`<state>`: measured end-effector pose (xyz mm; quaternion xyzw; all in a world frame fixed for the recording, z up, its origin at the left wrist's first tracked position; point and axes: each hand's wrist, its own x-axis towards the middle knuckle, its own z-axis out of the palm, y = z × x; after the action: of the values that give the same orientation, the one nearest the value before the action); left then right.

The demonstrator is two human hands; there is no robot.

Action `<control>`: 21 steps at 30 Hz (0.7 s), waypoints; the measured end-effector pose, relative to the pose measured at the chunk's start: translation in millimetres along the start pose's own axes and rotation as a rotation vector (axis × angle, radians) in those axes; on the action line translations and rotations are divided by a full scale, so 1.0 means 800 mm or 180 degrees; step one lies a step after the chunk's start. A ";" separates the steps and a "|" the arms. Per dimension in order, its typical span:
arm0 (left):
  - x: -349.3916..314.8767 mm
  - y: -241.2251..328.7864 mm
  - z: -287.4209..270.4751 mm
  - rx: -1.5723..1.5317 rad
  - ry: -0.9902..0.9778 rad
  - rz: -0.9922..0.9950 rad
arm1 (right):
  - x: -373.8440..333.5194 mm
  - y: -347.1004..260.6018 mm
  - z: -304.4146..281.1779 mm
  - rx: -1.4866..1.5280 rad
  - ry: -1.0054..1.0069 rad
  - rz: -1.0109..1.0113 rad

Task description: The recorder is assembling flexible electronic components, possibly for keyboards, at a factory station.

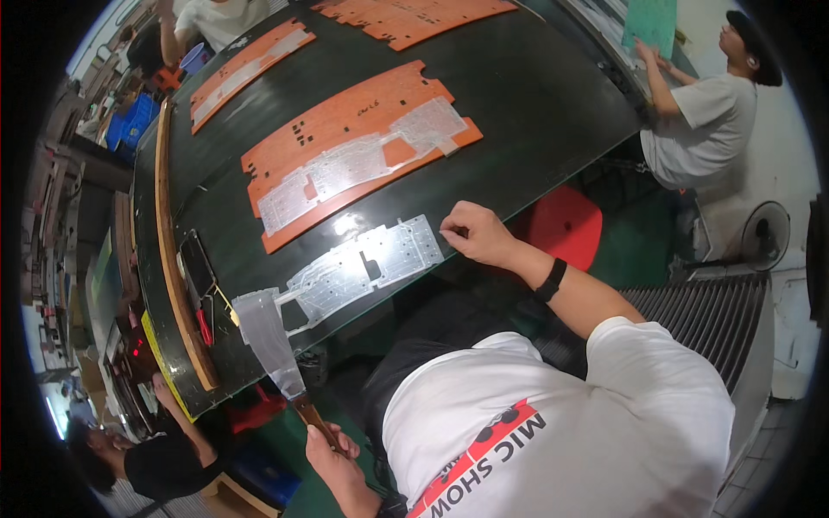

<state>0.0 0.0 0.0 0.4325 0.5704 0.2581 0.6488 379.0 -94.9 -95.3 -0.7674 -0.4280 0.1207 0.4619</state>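
- The person's left hand [332, 457] was wrapped around the wooden handle of a scraper [269, 341], fingers closed on it, near the front edge of the table [535, 95].
- The scraper's broad grey blade slanted up and away from that hand, overlapping the left end of a metal sheet [341, 274] in view; whether it pressed on the sheet could not be told.
- The metal sheet, silvery and pierced with holes and cutouts, lay flat along the table's front edge, between the blade and the right hand [484, 235].
- The right hand, with a dark band [551, 281] at its wrist, hung just beside the sheet's right end, fingers curled inward; whether the fingertips met or pinched anything could not be told.
- Off to the left lay a red-handled tool [205, 326], and a wooden strip [167, 233] ran along the table's side.
- Beyond the sheet lay an orange board [337, 129] with a second silvery sheet [354, 164] on it.
- Farther off were a smaller-looking orange board [250, 59] at left, also bearing a silvery sheet, and another orange board [414, 17] at the far end.
- Across the table's right side, a co-worker [704, 121] in a cap held a green board [652, 26].
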 end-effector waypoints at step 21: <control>-0.024 0.017 0.055 0.0284 0.0455 0.0036 | -0.007 0.030 0.006 -0.0021 -0.0373 -0.1143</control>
<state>40.5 -20.7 20.5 0.4446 0.6237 0.2663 0.5851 385.8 -101.2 -118.3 -0.6718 -0.5847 0.0793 0.4478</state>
